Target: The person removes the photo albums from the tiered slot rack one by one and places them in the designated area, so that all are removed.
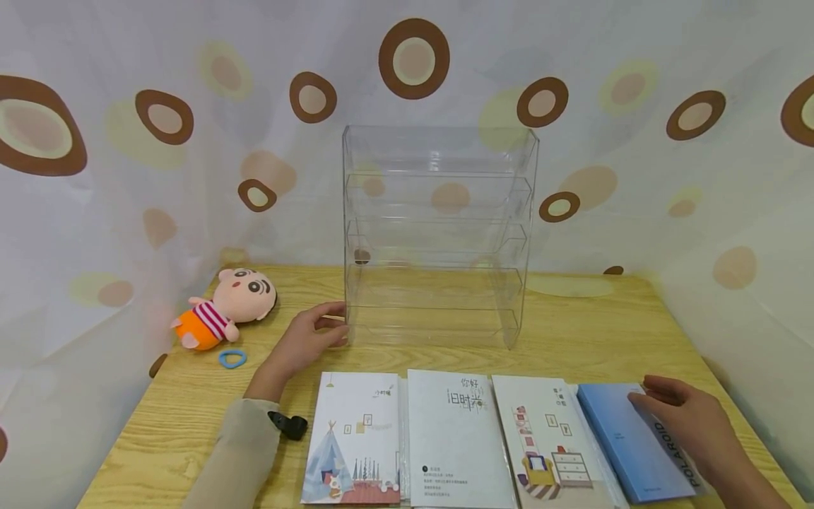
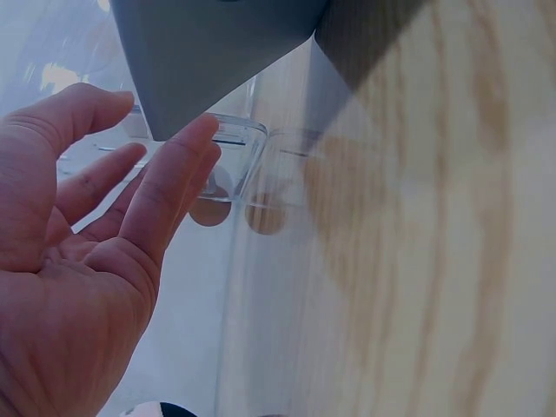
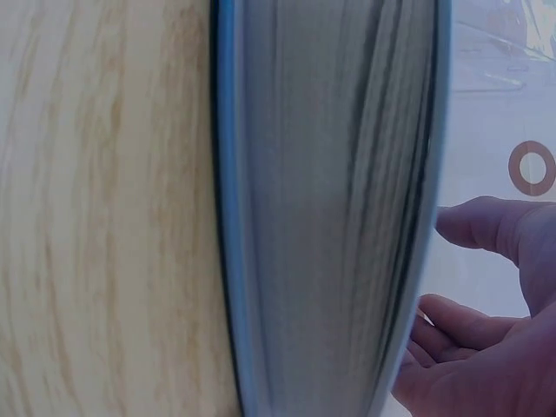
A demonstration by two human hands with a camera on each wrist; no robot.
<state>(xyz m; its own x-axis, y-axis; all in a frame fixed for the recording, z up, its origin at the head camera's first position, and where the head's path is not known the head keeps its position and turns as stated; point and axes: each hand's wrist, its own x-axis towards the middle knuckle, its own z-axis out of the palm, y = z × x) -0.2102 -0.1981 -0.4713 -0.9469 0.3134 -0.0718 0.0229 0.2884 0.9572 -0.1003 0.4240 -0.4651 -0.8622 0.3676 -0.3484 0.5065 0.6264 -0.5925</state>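
My left hand (image 1: 311,338) is at the lower left side of a clear plastic tiered rack (image 1: 439,307), fingers loosely bent with nothing in them; whether the fingertips touch the rack, I cannot tell. In the left wrist view the palm (image 2: 78,321) faces the camera. Over the upper right part of a blue photo album (image 1: 626,442) marked POLAROID hovers my right hand (image 1: 693,424), fingers relaxed. The right wrist view has the thick page edges of this album (image 3: 321,208) close up, with the thumb (image 3: 482,223) at its cover; contact is unclear.
Left of the blue album lie a white album with furniture drawings (image 1: 540,417), a pale album (image 1: 445,424) and a tent-picture album (image 1: 356,403). A plush doll (image 1: 222,311) and a blue ring (image 1: 232,359) are at left on the wooden table (image 1: 572,332). Patterned curtains (image 1: 191,56) surround it.
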